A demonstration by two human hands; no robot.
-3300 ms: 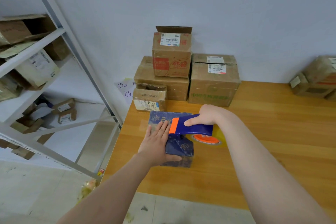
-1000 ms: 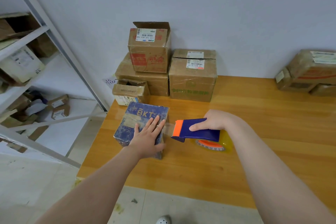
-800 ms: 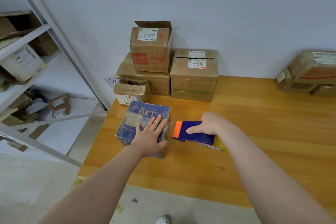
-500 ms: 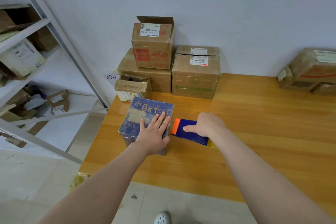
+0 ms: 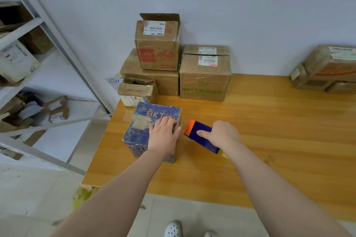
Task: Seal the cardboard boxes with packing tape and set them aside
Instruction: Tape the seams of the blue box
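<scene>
Left-centre of frame, the dark blue patterned cardboard box (image 5: 138,131) sits on the orange wooden table (image 5: 279,121). The left hand (image 5: 163,136) lies palm-down on top, pressing near the right edge. The right hand (image 5: 221,134) grips the blue, orange-nosed tape dispenser (image 5: 198,132) just beside the box. Best now: palm firm, tilt to cut cleanly, then smooth the tape. The dispenser's long axis runs upper left to lower right, nose pointing at the box.

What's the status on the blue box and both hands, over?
Left hand presses blue box top. Right hand grips tape dispenser, just right of box. Brown boxes stacked behind, not blocking.
</scene>
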